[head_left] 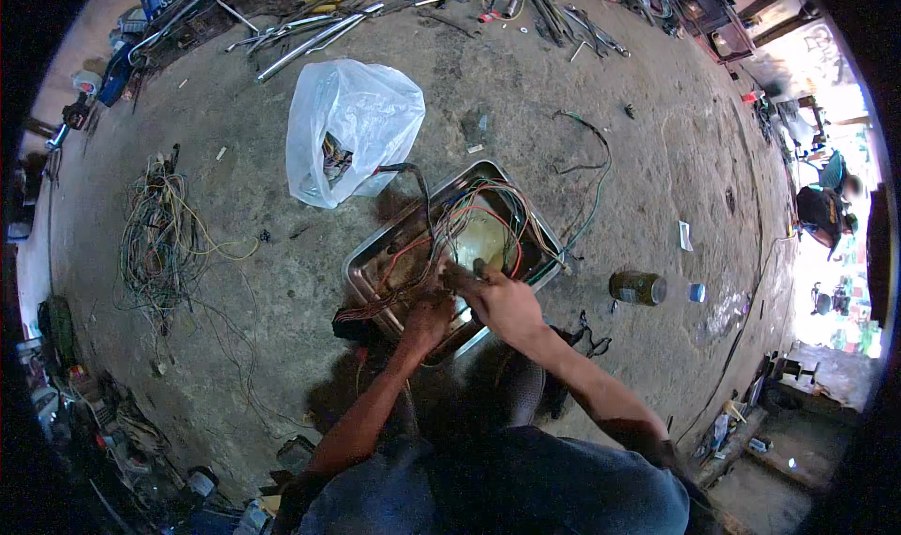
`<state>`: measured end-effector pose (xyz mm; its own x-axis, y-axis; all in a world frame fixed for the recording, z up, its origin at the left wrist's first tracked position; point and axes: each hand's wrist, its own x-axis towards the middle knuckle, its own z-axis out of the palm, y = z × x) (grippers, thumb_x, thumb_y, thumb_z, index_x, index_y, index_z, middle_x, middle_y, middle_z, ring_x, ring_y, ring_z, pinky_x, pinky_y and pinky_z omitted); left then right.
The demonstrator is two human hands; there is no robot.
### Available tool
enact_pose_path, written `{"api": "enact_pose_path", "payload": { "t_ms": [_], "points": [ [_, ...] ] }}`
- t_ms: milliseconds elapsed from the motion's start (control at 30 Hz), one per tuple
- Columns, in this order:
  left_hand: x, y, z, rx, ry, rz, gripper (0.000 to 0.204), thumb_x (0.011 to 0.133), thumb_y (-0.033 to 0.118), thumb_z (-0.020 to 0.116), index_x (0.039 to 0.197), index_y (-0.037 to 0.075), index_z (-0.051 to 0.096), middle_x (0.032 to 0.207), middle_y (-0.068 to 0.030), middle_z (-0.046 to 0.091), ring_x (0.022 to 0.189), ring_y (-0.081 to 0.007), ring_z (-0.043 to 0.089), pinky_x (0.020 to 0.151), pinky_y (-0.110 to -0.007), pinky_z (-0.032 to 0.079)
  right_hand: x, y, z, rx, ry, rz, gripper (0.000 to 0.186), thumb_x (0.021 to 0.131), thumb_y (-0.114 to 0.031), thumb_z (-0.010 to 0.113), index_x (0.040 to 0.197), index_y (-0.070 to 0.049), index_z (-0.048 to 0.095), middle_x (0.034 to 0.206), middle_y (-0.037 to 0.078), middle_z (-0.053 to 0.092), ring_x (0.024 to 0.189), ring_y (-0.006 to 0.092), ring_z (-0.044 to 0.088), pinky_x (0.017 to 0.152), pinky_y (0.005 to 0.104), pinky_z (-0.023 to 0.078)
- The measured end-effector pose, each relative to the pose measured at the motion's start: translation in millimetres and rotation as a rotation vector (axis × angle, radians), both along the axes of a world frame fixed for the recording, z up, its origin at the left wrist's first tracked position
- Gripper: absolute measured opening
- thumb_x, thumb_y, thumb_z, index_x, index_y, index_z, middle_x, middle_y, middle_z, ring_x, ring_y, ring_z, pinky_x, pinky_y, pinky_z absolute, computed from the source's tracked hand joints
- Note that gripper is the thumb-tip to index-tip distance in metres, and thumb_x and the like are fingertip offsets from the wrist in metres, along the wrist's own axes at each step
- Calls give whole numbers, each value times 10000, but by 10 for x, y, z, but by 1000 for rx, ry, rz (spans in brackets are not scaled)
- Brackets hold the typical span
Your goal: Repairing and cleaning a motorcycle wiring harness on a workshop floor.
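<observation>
A shallow metal tray (483, 168) sits on the floor in front of me, with a pool of pale liquid (481, 235) in it. A bundle of coloured wires (404, 296) loops through the tray and over its rim. My left hand (430, 319) is closed on the wires above the tray's near side. Close against it, my right hand (505, 305) reaches in from the right with its fingers drawn together at the wires. What lies between the right fingertips is too small to make out. A thick black cable (419, 183) runs from the tray toward a white plastic bag (375, 113).
A tangled heap of thin wires (160, 235) lies at the left. To the right are a jar of dark contents (638, 288), a blue cap (696, 293) and a loose green wire (601, 183). Metal tools (319, 38) line the far edge. A person (826, 211) is at far right.
</observation>
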<state>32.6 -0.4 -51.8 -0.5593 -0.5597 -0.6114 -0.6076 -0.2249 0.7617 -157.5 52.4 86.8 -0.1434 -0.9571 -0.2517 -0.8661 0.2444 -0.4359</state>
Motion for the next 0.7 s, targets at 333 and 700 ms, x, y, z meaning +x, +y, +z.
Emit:
{"api": "enact_pose_path", "payload": {
  "t_ms": [333, 700],
  "points": [
    [-84, -45, 567, -414, -179, -64, 320, 950, 299, 562, 904, 3, 675, 780, -270, 655, 758, -463, 651, 659, -535, 513, -527, -446, -400, -251, 269, 3, 208, 890, -229, 655, 1067, -205, 762, 1066, 122, 663, 777, 303, 668, 758, 429, 523],
    [-91, -36, 606, -591, -123, -290, 187, 930, 166, 556, 954, -1, 636, 723, -181, 638, 623, -360, 664, 528, -445, 503, -294, -133, -480, -231, 258, 185, 212, 919, -263, 624, 1086, -238, 752, 882, 84, 635, 801, 257, 660, 803, 449, 497]
  ]
}}
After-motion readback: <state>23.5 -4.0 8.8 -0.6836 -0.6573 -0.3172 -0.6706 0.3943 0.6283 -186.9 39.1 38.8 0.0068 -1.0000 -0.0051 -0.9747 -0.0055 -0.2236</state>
